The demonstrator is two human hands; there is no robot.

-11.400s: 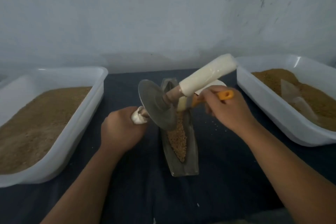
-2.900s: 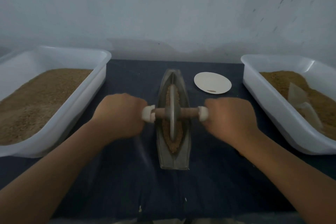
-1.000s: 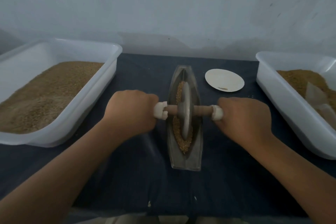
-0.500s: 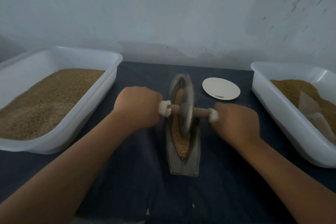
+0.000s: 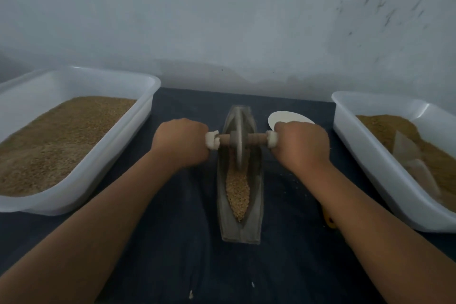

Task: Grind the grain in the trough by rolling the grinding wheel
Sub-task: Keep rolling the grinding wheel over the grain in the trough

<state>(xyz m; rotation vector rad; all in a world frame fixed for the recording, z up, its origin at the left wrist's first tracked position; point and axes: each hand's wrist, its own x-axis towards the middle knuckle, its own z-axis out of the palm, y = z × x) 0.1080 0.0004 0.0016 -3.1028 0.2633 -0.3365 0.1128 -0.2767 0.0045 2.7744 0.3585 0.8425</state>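
Note:
A boat-shaped metal trough (image 5: 256, 219) lies lengthwise on the dark cloth, with tan grain (image 5: 238, 192) heaped in its near half. The metal grinding wheel (image 5: 238, 138) stands upright in the trough's far half, on a wooden axle with white-wrapped handles. My left hand (image 5: 181, 144) grips the left handle and my right hand (image 5: 302, 147) grips the right one. The axle lies level across the trough.
A white tub of grain (image 5: 74, 145) stands at the left and another white tub (image 5: 385, 165) with brown meal and a clear scoop at the right. A small white plate (image 5: 283, 117) lies behind my right hand. An orange item (image 5: 329, 221) peeks out under my right forearm.
The wheel has rolled away from me toward the trough's far end, baring more grain in the near half. Both hands went forward with it, and the axle has levelled out.

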